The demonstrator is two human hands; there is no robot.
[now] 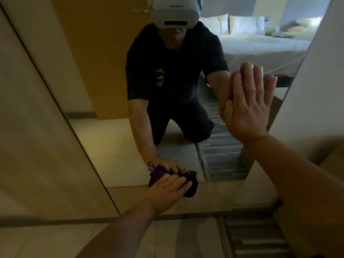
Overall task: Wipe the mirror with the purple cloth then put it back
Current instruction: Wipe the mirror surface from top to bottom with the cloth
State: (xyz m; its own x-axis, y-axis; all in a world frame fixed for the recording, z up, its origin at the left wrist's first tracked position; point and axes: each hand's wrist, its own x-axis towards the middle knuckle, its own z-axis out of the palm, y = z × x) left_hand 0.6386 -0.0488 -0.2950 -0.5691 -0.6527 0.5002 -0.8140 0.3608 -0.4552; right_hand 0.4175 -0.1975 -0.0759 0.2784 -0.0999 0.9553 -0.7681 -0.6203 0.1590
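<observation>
One mirror (115, 86) is seen, filling the middle of the frame. One purple cloth (191, 189) is counted at the lower centre. Two hands are counted: the left hand (167, 192) and the right hand (247, 108). One bed (260, 45) is reflected at the upper right.

Left hand (165, 190) reaches low with fingers (178, 180) curled shut; right hand (245, 108) raised, flat, fingers extended.

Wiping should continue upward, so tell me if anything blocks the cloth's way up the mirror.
Nothing visible does. The left hand presses the cloth at the mirror's bottom edge, with bare glass above it. The right hand lies flat on the glass, far off to the right.
</observation>
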